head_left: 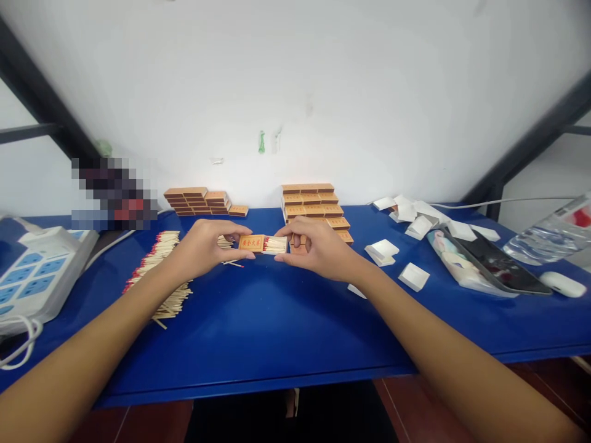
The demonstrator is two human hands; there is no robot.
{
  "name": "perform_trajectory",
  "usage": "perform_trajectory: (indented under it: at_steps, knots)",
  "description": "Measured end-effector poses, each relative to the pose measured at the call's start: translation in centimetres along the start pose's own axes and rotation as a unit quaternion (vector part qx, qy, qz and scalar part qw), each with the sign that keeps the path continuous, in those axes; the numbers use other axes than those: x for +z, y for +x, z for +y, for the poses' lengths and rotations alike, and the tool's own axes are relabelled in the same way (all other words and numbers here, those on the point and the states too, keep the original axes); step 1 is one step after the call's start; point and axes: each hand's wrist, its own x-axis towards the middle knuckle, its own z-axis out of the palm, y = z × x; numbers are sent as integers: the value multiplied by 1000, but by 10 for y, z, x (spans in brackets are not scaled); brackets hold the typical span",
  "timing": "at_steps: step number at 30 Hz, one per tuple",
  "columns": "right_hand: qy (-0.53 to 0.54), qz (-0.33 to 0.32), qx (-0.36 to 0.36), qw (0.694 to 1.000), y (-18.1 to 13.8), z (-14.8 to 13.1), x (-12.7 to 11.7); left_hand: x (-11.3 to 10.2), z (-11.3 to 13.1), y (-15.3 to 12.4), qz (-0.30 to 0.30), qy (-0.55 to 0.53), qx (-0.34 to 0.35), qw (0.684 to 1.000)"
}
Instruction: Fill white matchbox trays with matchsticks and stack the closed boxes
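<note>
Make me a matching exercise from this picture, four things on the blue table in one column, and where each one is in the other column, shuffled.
Things
1. loose matches
2. white trays
3. power strip
4. half-open matchbox

Places
A. far left end of the table
B. held between left hand and right hand
C. right of the right hand
D. heaped beside the left hand

Pairs: 1-D, 2-C, 3-A, 4-B.

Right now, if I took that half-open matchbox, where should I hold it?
Probably pinch the orange sleeve across its long edges, coming from above. It is held flat, and the tray of matches sticking out its right end is open-topped, so squeezing there could spill them.
</note>
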Motion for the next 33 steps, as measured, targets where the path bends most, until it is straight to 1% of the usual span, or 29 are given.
perform_trajectory:
  at_steps: [3, 7, 11, 16, 19, 21, 23, 25, 28, 31, 33]
  knots:
    - [17, 1, 6, 1000, 1, -3, 0, 1, 2, -1, 3, -10, -6, 1000]
    - [40, 24, 43, 998, 2, -4, 3, 4, 7, -2, 17, -27, -22, 999]
    - [81, 36, 90, 992, 2, 1, 5, 4, 11, -3, 36, -59, -56, 996]
    - [112, 53, 114, 986, 2, 7, 6, 4, 17, -4, 32, -121, -93, 988]
    - [137, 64, 127, 980, 2, 1, 15, 8, 23, -4, 45, -143, -105, 983]
    - [161, 74, 134, 975, 1, -7, 24, 11, 25, -5, 65, -149, -112, 980]
    - [204, 62, 140, 967, -2, -14, 35, 14, 27, -5, 93, -149, -120, 977]
    - [251, 25, 140, 958, -5, -19, 44, 14, 29, -6, 113, -137, -124, 976]
    - [290, -17, 120, 949, -9, -23, 48, 13, 32, -6, 127, -110, -122, 978]
    - [279, -32, 91, 955, -10, -25, 45, 11, 35, -6, 132, -95, -123, 979]
    - [251, -28, 79, 964, -10, -24, 42, 11, 35, -7, 126, -95, -124, 980]
